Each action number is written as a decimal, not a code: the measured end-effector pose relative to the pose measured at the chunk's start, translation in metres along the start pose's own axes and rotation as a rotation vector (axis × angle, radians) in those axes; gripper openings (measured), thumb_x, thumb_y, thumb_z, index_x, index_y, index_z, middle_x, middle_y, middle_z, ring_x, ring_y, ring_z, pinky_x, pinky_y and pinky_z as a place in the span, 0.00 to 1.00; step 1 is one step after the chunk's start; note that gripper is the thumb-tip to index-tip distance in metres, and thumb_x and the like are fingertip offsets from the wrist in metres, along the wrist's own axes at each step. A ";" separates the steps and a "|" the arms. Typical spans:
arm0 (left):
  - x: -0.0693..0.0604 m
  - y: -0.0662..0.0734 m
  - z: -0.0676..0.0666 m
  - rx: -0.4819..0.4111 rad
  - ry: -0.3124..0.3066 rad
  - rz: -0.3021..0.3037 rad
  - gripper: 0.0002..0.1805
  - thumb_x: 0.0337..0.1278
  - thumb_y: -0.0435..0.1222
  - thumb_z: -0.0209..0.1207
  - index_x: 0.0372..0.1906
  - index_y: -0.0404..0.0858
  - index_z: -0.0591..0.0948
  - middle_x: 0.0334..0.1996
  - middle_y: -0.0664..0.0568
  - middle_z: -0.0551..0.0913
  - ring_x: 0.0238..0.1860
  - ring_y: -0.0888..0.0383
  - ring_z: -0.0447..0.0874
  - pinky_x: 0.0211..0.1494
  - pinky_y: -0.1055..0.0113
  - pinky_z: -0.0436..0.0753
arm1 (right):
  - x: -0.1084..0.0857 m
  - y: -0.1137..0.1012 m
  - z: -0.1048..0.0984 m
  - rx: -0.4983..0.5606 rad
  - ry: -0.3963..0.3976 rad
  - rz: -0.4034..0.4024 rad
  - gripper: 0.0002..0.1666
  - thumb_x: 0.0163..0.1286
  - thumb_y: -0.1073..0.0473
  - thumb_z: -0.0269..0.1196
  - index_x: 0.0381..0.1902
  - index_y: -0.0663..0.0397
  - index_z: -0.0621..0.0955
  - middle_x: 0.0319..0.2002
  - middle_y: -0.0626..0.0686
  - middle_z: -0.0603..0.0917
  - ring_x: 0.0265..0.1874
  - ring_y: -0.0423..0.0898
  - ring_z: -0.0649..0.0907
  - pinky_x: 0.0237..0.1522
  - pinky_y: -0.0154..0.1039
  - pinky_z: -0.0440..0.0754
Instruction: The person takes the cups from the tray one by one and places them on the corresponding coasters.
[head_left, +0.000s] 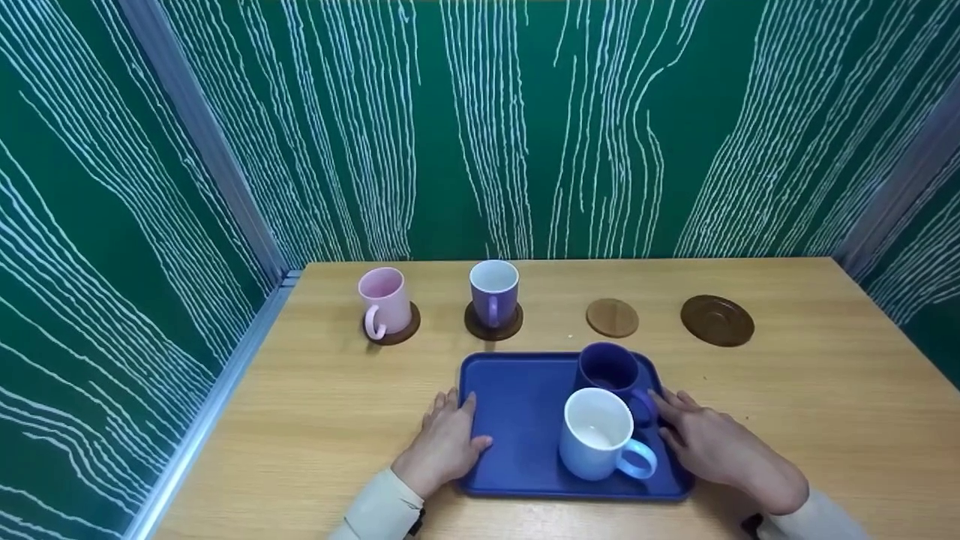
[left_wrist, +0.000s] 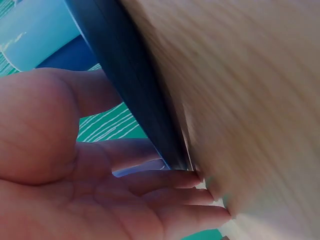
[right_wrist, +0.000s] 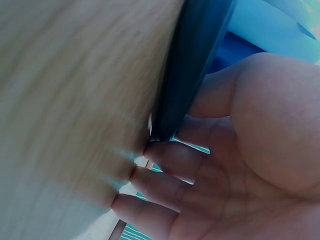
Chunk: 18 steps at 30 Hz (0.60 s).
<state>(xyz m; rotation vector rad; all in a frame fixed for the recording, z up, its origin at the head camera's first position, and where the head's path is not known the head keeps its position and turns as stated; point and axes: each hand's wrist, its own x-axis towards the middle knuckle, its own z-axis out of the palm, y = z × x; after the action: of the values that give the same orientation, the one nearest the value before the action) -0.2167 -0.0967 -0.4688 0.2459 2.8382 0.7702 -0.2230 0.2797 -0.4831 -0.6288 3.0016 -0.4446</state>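
Note:
A dark blue tray [head_left: 517, 420] lies on the table with two mugs on its right half. The light blue mug [head_left: 592, 450], white inside, stands in front; a dark purple mug [head_left: 592, 371] is partly hidden behind it. My left hand [head_left: 442, 442] holds the tray's left edge, thumb over the rim, other fingers outside it with tips on the table. At the right edge my right hand [head_left: 712, 442] grips the rim likewise; its index finger is close to the purple mug's handle. Both wrist views show the tray's dark side [left_wrist: 125, 75] by the thumb.
Along the back stand a pink mug [head_left: 390, 304] and a purple mug with white inside [head_left: 495, 296], each on a dark coaster. To their right lie a light wooden coaster [head_left: 613, 318] and a dark brown one [head_left: 718, 320]. A green patterned wall [head_left: 465, 187] rises behind the table.

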 end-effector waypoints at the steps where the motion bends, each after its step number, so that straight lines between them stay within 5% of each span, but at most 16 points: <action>1: 0.000 0.001 0.000 -0.001 -0.008 0.000 0.39 0.69 0.43 0.64 0.76 0.28 0.66 0.77 0.24 0.57 0.79 0.28 0.48 0.77 0.31 0.55 | 0.000 0.001 -0.001 -0.001 -0.001 0.001 0.32 0.75 0.58 0.62 0.72 0.65 0.73 0.71 0.72 0.71 0.67 0.74 0.73 0.61 0.70 0.75; 18: 0.001 -0.008 -0.008 0.023 -0.062 0.029 0.42 0.68 0.44 0.66 0.77 0.27 0.63 0.78 0.28 0.57 0.80 0.31 0.49 0.77 0.35 0.59 | 0.000 0.000 0.001 -0.005 0.024 -0.007 0.31 0.74 0.59 0.62 0.71 0.67 0.74 0.68 0.74 0.74 0.66 0.74 0.74 0.60 0.69 0.76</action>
<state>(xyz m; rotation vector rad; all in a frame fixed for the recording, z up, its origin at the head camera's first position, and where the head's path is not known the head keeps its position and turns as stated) -0.2207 -0.1068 -0.4663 0.3095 2.7927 0.7227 -0.2229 0.2800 -0.4838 -0.6384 3.0250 -0.4484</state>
